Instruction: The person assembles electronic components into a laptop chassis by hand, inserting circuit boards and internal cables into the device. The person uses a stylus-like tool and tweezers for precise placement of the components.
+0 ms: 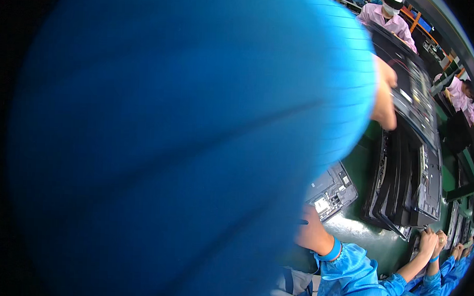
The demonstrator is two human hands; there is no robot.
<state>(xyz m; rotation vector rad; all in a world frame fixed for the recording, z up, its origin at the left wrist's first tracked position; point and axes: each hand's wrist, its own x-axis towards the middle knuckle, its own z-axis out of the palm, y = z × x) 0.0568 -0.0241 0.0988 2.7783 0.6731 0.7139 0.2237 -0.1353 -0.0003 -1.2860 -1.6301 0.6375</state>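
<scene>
One big blue sleeve hides most of the view. At its end is one hand, the left hand by the look of it. It is blurry, with the thumb and fingers spread, at the edge of one long, flat laptop part. I cannot tell if it grips it. That part is up by the top end of one stack of dark laptop parts on the green counter. The stack has several parts, too squashed together to count.

Just left of the stack lies one grey laptop base, its insides showing. One more hand, maybe the right hand, is at its lower edge with one blue wristband. It is partly covered, so I cannot tell what it holds.

Two people in pink sit across. Two co-workers' hands are close together below the stack.
</scene>
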